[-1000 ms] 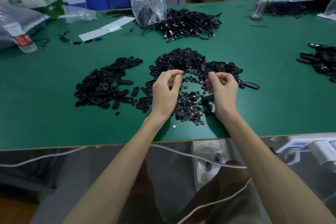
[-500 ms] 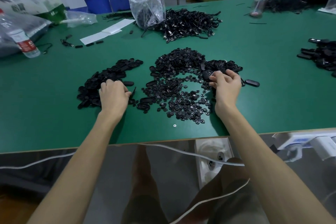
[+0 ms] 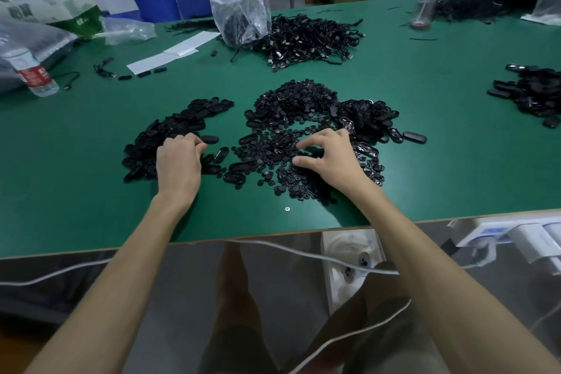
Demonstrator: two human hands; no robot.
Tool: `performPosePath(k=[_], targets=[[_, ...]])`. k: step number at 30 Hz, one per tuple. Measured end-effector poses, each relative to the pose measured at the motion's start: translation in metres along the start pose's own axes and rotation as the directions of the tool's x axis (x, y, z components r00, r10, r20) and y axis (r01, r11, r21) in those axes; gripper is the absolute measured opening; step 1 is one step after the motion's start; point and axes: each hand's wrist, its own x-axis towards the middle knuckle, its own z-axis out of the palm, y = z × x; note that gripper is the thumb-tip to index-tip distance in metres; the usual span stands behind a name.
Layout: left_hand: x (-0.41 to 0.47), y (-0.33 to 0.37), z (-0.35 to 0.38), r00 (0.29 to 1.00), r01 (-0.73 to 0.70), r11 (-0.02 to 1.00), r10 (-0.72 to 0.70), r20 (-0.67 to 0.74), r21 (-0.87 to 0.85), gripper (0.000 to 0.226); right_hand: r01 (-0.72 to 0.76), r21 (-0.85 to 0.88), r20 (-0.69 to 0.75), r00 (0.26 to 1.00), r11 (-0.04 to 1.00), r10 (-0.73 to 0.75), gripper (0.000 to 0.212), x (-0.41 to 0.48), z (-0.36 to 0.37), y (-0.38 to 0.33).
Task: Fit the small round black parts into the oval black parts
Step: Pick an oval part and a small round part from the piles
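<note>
A: What's nearest the front edge of the green table?

B: Both hands, palms down. The left hand lies on the near end of the left heap of oval black parts, fingers curled; whether they pinch a piece I cannot tell. The right hand has thumb and forefinger spread over the scatter of small round black parts, gripping nothing I can see.

A: Why there?

B: My guess: each hand draws from its own supply, an oval on one side and a round piece on the other, to be joined between them.

A: And behind?

B: A second mound of ovals sits just past the right hand. Toward the far edge a clear plastic bag holds dark pieces, touching a pile of black corded parts. A water bottle lies near the left edge
</note>
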Motion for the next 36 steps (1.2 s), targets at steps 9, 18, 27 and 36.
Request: performPosePath(k=[9,18,27,36], targets=[[-0.004,0.055,-0.006,0.993,0.105,0.753,-0.109,0.035,-0.649,0.012,0.029,0.096,-0.059,0.998,0.995,-0.024,0.011,0.001,0.001,-0.001],[-0.02,0.124,0.008,0.922,0.369,0.324,-0.007,0.388,-0.871,0.036,0.04,0.372,-0.28,0.957,0.927,0.071,0.006,-0.003,-0.003,0.002],[-0.028,0.127,0.029,0.969,0.204,0.471,0.028,0.245,-0.858,0.028,0.03,0.387,-0.244,0.967,0.921,0.071,0.012,-0.003,-0.005,0.002],[-0.031,0.125,0.037,0.967,0.235,0.342,0.016,0.256,-0.91,0.025,0.027,0.438,-0.209,0.975,0.898,0.073,0.015,-0.003,-0.006,0.004]])
